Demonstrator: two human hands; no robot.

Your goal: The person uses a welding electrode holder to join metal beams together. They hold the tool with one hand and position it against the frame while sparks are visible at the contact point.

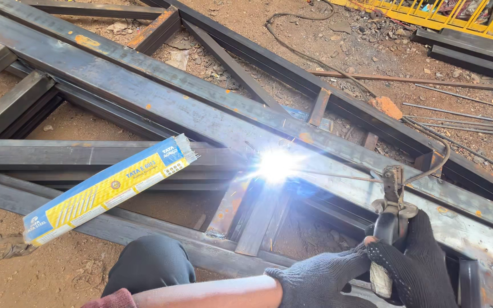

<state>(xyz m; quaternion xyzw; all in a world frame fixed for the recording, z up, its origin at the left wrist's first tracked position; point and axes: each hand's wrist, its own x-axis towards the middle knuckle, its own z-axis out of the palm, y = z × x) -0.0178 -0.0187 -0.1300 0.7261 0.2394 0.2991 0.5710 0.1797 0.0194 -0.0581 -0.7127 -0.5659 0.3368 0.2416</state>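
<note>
Both my hands wear dark knitted gloves at the bottom right. My right hand (pixel 423 268) grips the handle of a metal electrode holder (pixel 392 208). My left hand (pixel 318 279), on a bare forearm that comes in from the lower left, is closed against the holder's handle beside the right one. A thin welding rod (pixel 343 175) runs left from the holder to a bright white arc (pixel 275 165). The arc burns where a long diagonal steel beam (pixel 144 91) meets a short cross piece (pixel 258 219). My dark-trousered knee (pixel 149 262) shows at the bottom.
A long yellow, blue and white box of rods (pixel 106 188) lies across the horizontal beams on the left. A black cable (pixel 315 57) snakes over the dirt. A brick lump (pixel 386 106), thin steel rods (pixel 452 111) and a yellow railing (pixel 457 14) lie to the right.
</note>
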